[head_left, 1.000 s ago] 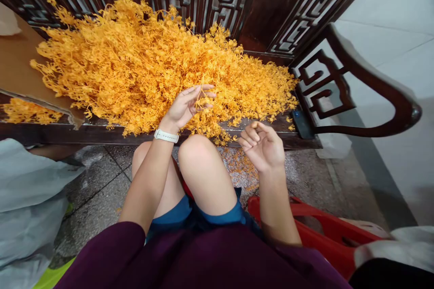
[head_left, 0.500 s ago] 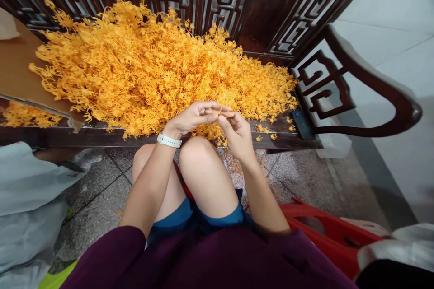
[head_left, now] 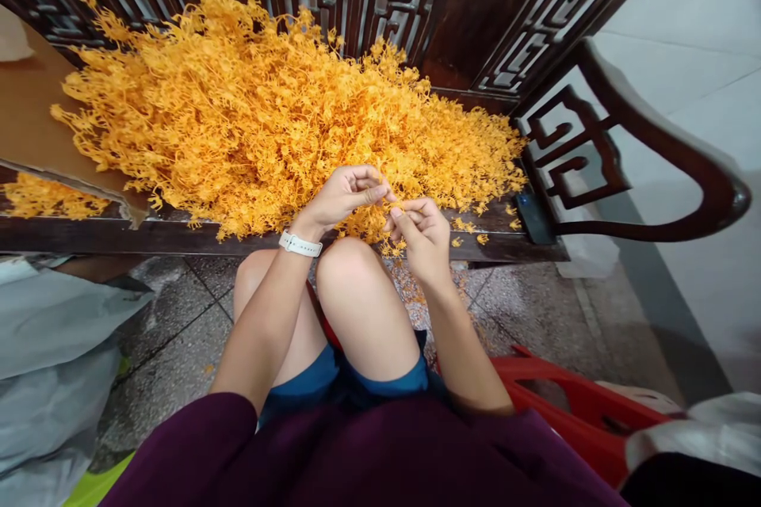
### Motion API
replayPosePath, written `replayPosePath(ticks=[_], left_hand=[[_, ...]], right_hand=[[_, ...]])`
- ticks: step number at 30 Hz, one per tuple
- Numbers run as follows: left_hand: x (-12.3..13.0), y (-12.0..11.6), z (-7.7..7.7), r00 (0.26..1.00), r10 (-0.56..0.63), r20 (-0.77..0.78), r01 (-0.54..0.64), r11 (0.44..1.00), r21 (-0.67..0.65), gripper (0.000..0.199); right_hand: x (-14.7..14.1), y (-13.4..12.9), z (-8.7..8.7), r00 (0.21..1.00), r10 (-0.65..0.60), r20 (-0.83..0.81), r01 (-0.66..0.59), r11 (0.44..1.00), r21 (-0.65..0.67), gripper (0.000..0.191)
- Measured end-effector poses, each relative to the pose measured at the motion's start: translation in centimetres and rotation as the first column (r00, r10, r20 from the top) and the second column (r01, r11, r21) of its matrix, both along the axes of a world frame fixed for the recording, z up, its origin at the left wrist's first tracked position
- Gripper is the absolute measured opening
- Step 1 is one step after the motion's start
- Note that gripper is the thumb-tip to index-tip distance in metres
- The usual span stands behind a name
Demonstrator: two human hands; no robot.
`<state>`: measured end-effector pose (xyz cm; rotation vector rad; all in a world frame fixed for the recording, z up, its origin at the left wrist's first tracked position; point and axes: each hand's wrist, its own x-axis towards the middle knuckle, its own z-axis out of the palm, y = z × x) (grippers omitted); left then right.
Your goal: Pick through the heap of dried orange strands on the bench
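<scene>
A big heap of orange branched pieces (head_left: 250, 111), thin-stemmed with small flower-like ends, lies on the dark wooden bench (head_left: 172, 236). In front of the heap's near edge, my left hand (head_left: 348, 196), with a pale watch band on its wrist, pinches something small and orange between thumb and fingers. Close by on the right, my right hand (head_left: 423, 234) has its thumb and index finger closed on a small orange piece (head_left: 396, 206). The fingertips of both hands nearly meet. Fingers hide most of what they hold, and whether it is one piece or two I cannot tell.
Loose orange bits (head_left: 469, 240) lie at the bench's right, near a dark phone-like object (head_left: 533, 218) by the carved armrest (head_left: 671, 166). Cardboard (head_left: 53, 119) stands at left. A red plastic stool (head_left: 571, 396) is right of my legs; grey bags (head_left: 53, 364) sit left.
My hands, which were close together with fingers overlapping, have drawn slightly apart. The left has risen a little and the right has shifted slightly right. The heap looks the same.
</scene>
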<state>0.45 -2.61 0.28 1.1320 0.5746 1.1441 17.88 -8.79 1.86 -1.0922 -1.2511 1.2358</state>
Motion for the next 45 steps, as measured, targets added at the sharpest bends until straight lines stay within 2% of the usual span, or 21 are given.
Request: replayPosePath(ticks=[5, 10, 12, 14, 16, 17, 18, 19, 20, 21, 22, 23, 24, 25, 26, 28, 32, 36, 40, 42, 45], left_hand=[[0.6, 0.2, -0.4, 0.994, 0.107, 0.034, -0.109, 0.994, 0.033, 0.039], [1.0, 0.0, -0.6, 0.998, 0.020, 0.061, -0.024, 0.998, 0.061, 0.038], [0.9, 0.4, -0.8, 0.998, 0.039, 0.058, -0.041, 0.999, 0.037, 0.037], [0.6, 1.1, -1.1, 0.978, 0.185, 0.092, -0.184, 0.983, -0.022, 0.030], [0.1, 1.7, -1.1, 0.940, 0.312, 0.139, -0.304, 0.950, -0.074, 0.021], [-0.2, 1.8, -1.0, 0.938, 0.311, 0.152, -0.302, 0.950, -0.082, 0.017], [-0.4, 1.8, -0.9, 0.950, 0.273, 0.153, -0.263, 0.961, -0.079, 0.015], [-0.6, 1.6, -0.7, 0.962, 0.229, 0.148, -0.220, 0.972, -0.079, 0.014], [-0.7, 1.4, -0.5, 0.970, 0.195, 0.143, -0.184, 0.979, -0.083, 0.015], [-0.8, 1.0, -0.4, 0.974, 0.176, 0.139, -0.164, 0.982, -0.094, 0.018], [-0.8, 0.7, -0.2, 0.975, 0.171, 0.142, -0.156, 0.982, -0.109, 0.020], [-0.9, 0.5, -0.1, 0.974, 0.172, 0.150, -0.154, 0.980, -0.124, 0.022], [-0.9, 0.3, -0.1, 0.972, 0.171, 0.161, -0.150, 0.979, -0.137, 0.024], [-0.9, 0.1, 0.0, 0.970, 0.169, 0.173, -0.144, 0.978, -0.148, 0.026], [-1.0, 0.1, 0.0, 0.969, 0.166, 0.184, -0.138, 0.978, -0.156, 0.028], [-1.0, 0.2, 0.0, 0.967, 0.153, 0.206, -0.121, 0.980, -0.160, 0.031], [-0.6, 0.3, -0.1, 0.975, 0.045, 0.216, -0.016, 0.991, -0.134, 0.032], [0.2, -0.1, 0.0, 0.972, -0.093, 0.214, 0.118, 0.987, -0.105, 0.032], [0.4, -0.6, 0.4, 0.958, -0.180, 0.223, 0.206, 0.974, -0.099, 0.028], [0.2, -0.7, 0.6, 0.964, -0.176, 0.201, 0.202, 0.972, -0.117, 0.029], [0.1, -0.5, 0.6, 0.979, -0.118, 0.165, 0.143, 0.978, -0.150, 0.031]], right_hand=[[-0.1, 0.0, 0.4, 0.994, 0.108, -0.013, -0.108, 0.994, 0.007, 0.022], [0.9, -0.2, 0.9, 0.966, 0.249, -0.063, -0.249, 0.968, -0.002, 0.017], [1.4, -0.8, 1.4, 0.939, 0.338, -0.066, -0.338, 0.941, 0.000, 0.014], [1.7, -1.9, 2.2, 0.832, 0.550, -0.077, -0.550, 0.835, 0.027, 0.011], [1.9, -3.0, 3.1, 0.592, 0.806, -0.025, -0.803, 0.592, 0.067, 0.008], [2.1, -3.4, 3.4, 0.465, 0.885, 0.030, -0.884, 0.462, 0.072, 0.009], [2.3, -3.6, 3.5, 0.371, 0.924, 0.091, -0.928, 0.367, 0.060, 0.011], [2.6, -3.6, 3.5, 0.309, 0.940, 0.142, -0.951, 0.308, 0.025, 0.012], [3.1, -3.4, 3.3, 0.301, 0.940, 0.160, -0.952, 0.306, -0.008, 0.012], [3.6, -3.0, 3.1, 0.365, 0.921, 0.134, -0.929, 0.370, -0.010, 0.011], [4.2, -2.5, 2.7, 0.487, 0.870, 0.070, -0.873, 0.488, 0.014, 0.013], [4.8, -1.9, 2.4, 0.638, 0.770, -0.019, -0.769, 0.638, 0.047, 0.018], [5.4, -1.2, 2.1, 0.778, 0.616, -0.124, -0.611, 0.788, 0.075, 0.023], [5.8, -0.6, 1.9, 0.872, 0.432, -0.229, -0.424, 0.902, 0.083, 0.028], [6.1, 0.0, 1.9, 0.915, 0.260, -0.310, -0.252, 0.965, 0.067, 0.030], [6.2, 0.7, 2.0, 0.926, 0.062, -0.372, -0.068, 0.998, -0.003, 0.026], [4.7, 0.8, 1.8, 0.958, 0.006, -0.287, -0.035, 0.994, -0.099, 0.013], [2.2, 0.7, 0.6, 0.999, -0.016, 0.027, 0.014, 0.997, 0.075, 0.019], [1.1, 1.4, -0.7, 0.957, -0.007, 0.291, -0.061, 0.973, 0.224, 0.027], [1.0, 1.6, -1.1, 0.931, -0.037, 0.362, -0.063, 0.963, 0.261, 0.026], [1.0, 1.4, -1.3, 0.932, -0.084, 0.353, -0.021, 0.959, 0.283, 0.018]])
